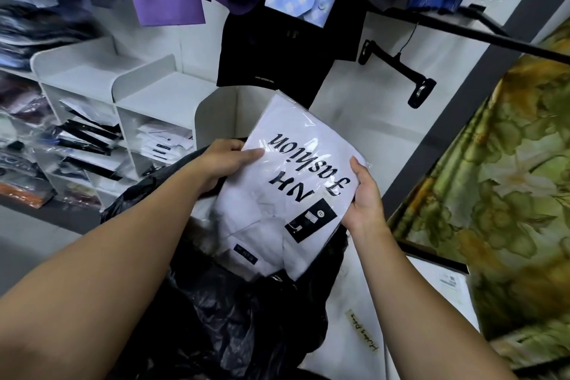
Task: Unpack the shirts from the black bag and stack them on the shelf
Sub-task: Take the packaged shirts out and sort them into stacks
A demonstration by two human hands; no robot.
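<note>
Head view: your left hand and right hand are gripping the packaged white shirt by its left and right edges. You are holding it over the open black bag, with the white shelf standing at far left.

Two hands, one packed shirt, one black bag, one hanger.

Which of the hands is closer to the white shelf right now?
Left. The left hand grips the edge of the shirt pack on the side toward the shelf. The right hand holds the opposite edge, farther from the shelf.
</note>
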